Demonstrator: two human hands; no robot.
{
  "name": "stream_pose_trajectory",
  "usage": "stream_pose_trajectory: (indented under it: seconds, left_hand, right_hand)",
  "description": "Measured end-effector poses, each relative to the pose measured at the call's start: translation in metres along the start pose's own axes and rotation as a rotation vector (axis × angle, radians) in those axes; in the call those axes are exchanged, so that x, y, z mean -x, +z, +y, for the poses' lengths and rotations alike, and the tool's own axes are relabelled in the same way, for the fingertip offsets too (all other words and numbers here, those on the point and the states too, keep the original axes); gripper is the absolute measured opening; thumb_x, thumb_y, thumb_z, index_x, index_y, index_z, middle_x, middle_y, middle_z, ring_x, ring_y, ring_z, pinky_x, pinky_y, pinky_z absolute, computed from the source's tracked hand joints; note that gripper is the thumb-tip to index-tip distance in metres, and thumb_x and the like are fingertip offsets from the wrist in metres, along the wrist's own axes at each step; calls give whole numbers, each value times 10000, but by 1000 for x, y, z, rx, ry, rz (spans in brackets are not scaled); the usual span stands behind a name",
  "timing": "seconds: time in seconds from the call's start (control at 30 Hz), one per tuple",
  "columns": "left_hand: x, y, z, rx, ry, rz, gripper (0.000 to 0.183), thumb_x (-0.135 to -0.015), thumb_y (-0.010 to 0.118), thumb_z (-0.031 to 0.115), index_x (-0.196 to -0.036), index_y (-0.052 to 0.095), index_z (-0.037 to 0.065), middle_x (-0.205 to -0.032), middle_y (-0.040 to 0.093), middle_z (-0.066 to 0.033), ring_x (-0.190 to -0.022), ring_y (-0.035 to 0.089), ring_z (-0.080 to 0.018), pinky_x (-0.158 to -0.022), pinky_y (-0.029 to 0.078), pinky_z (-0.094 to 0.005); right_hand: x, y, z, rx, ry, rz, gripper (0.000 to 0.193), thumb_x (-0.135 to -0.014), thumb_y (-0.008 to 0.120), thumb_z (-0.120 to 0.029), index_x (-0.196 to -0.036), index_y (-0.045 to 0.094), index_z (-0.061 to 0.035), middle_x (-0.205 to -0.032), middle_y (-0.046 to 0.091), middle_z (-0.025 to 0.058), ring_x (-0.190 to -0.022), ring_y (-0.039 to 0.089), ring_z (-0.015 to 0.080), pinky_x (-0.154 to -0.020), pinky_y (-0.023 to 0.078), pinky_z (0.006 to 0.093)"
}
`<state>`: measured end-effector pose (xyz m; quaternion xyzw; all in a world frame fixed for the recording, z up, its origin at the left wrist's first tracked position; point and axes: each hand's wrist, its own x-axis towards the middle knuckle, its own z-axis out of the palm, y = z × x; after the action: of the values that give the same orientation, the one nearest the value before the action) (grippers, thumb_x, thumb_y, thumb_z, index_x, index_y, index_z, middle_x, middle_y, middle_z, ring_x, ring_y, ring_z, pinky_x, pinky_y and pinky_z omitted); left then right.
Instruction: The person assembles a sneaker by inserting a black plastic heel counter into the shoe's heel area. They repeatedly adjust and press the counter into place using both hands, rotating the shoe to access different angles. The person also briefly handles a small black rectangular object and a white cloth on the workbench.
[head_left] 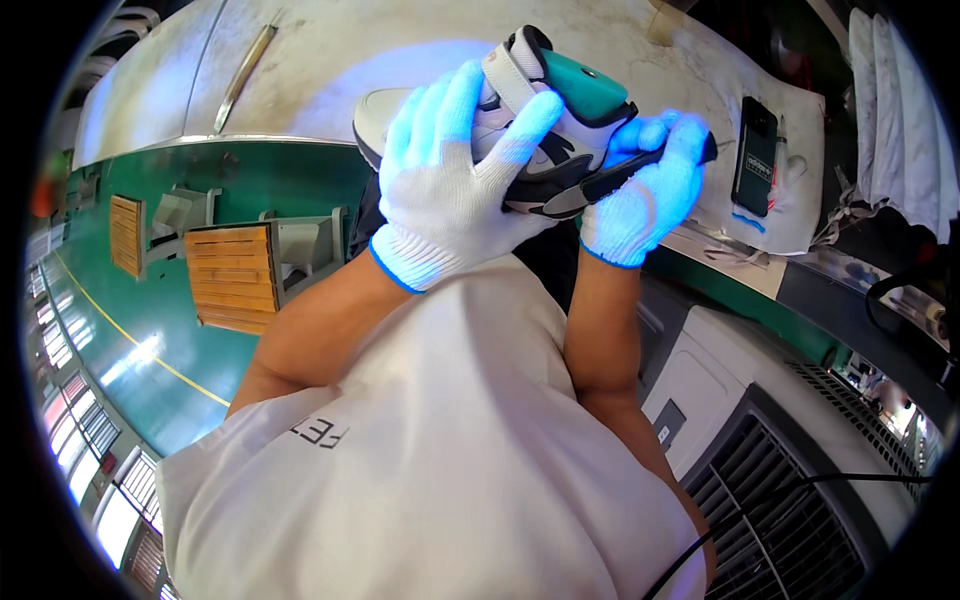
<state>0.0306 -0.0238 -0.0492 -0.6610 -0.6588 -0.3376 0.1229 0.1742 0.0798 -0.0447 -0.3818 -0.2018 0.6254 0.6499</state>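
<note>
A white, grey and black sneaker [512, 85] rests against the near edge of the table, with a teal shoe last [587, 90] filling its opening. My left hand [445, 190], in a white knit glove, is spread over the shoe's side and grips it, thumb and fingers apart. My right hand [650, 195], gloved alike, closes round a long, flat black tool [605, 181]. The tool's tapered end lies along the lower edge of the shoe, near the sole. Its exact kind I cannot make out. Bluish light falls on both gloves.
On the pale worktable [340, 60] lie a narrow metal strip [245, 78] and, at right, a dark phone [755, 160]. White cloths [900, 120] hang at far right. A grey vented machine [740, 390] stands below, crossed by a black cable [760, 492]. Wooden-slatted seats [232, 270] stand at left.
</note>
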Motion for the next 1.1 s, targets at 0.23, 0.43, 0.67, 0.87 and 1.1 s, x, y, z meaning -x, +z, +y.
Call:
stream_pose_trajectory:
  seconds: [0.23,0.43,0.67,0.87,1.1]
  left_hand:
    - [5,2,-4,7,-11,17,952,-615,971,443,-1518,681,353,-1516,546,-237,-1331,616,-443,-1113,508,-594]
    - [11,5,-4,-3,-13,52,947,-567,974,442,-1474,731,325,-1523,593,-257,-1318,642,-431,-1141,495,-543]
    - [12,6,-5,14,-18,96,903,-582,959,430,-1450,741,308,-1499,605,-273,-1284,662,-452,-1122,524,-575]
    - [2,-21,-10,125,32,10,962,-588,977,365,-1481,677,167,-1466,613,-288,-1283,659,-489,-1121,529,-558]
    - [-25,-47,-56,257,-39,-362,1066,-749,931,396,-1634,459,35,-1391,700,-247,-1266,691,-449,-1106,553,-516]
  right_hand:
    - [11,12,9,222,-318,-32,299,-1109,620,-240,-1176,706,39,-1002,724,133,-907,689,254,-910,569,379]
    - [24,35,9,425,-403,-100,370,-1060,649,-204,-1220,744,116,-1137,784,205,-1011,749,296,-976,601,404]
    - [40,52,9,631,-414,-65,165,-990,769,-120,-1021,797,40,-956,780,73,-848,725,174,-788,571,330]
    - [31,52,7,721,-445,-131,211,-1008,784,-188,-1009,798,23,-914,784,65,-837,707,147,-775,548,325]
    - [24,47,6,656,-419,-155,190,-1017,773,-170,-1031,798,18,-958,794,64,-882,720,159,-852,549,325]
